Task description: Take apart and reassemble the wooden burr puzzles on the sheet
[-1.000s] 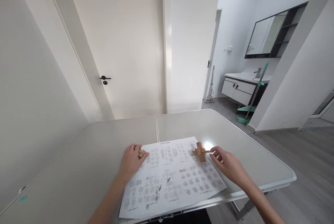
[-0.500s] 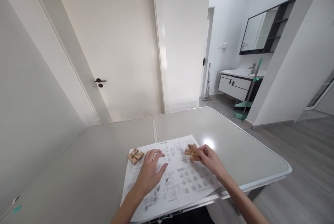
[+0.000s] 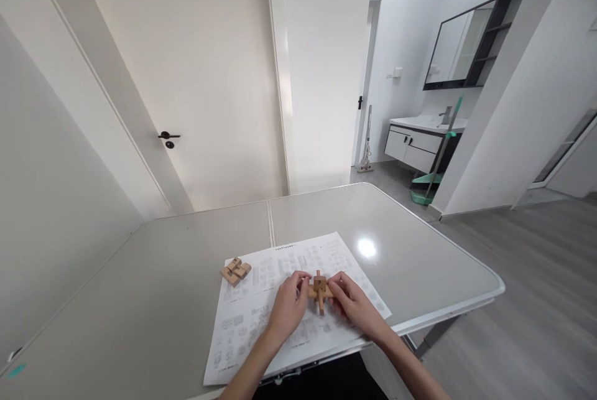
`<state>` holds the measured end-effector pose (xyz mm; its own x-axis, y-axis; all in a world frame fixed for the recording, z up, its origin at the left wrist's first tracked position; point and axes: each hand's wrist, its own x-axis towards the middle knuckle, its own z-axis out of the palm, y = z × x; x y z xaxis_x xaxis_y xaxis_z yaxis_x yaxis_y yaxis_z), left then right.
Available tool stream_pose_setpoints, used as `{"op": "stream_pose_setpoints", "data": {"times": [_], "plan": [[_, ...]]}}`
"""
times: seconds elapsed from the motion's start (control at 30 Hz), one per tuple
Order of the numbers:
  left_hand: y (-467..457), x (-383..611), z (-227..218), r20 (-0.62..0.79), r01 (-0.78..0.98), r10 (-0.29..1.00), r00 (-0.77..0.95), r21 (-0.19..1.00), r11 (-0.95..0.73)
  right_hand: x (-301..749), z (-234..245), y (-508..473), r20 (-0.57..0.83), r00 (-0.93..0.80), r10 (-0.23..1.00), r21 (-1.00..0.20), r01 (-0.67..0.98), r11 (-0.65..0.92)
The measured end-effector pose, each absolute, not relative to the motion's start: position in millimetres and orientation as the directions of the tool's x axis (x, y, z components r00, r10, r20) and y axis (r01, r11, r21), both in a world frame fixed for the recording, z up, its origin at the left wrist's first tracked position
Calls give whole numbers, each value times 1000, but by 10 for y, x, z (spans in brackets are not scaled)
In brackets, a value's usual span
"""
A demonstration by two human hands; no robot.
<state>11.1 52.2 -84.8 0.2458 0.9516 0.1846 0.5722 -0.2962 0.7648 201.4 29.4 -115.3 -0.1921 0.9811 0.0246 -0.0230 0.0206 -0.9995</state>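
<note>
A small wooden interlocking puzzle, made of crossed light-brown bars, is held just over the printed paper sheet. My left hand pinches its left bar between thumb and fingers. On the opposite side, my right hand is closed on the right bar. One bar end points toward me, and a block with a dark mark faces up. To the left, several loose wooden pieces lie grouped at the edge of the printed sheet, which shows rows of grey diagrams.
The grey folding table has a metal rim and a seam across its middle. Behind it stands a white door with a black handle. A washbasin cabinet, a mop and a green dustpan are at the back right.
My right hand has brought the wooden puzzle leftward and nearer to me. My left hand, open before, has moved right and closed on the puzzle's left side. The view has shifted slightly.
</note>
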Motion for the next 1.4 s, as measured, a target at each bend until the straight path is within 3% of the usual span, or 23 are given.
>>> {"op": "stream_pose_setpoints", "data": {"times": [0.4,0.6,0.7,0.83,0.97,1.2,1.4], "plan": [[518,72,-903,272,531,931,244,766,-364,2043,-1264,335,37,-185,982,-999,3,38],[475,21,-669,280,548,845,455,659,-514,2062,-1270,377,25,-219,975,-999,-25,20],[498,66,-627,249,583,848,468,634,-508,2081,-1240,364,26,-221,975,-1000,-24,21],[537,96,-625,250,573,860,444,659,-487,2184,-1126,271,40,-162,986,-990,127,61],[523,103,-603,241,555,864,443,683,-475,2274,-976,142,205,-119,972,-910,342,234],[445,138,-467,220,541,849,480,688,-484,2103,-894,156,164,-280,946,-943,237,234],[518,-52,-327,185,556,911,369,742,-376,2259,-947,186,160,-186,970,-875,428,226]]}}
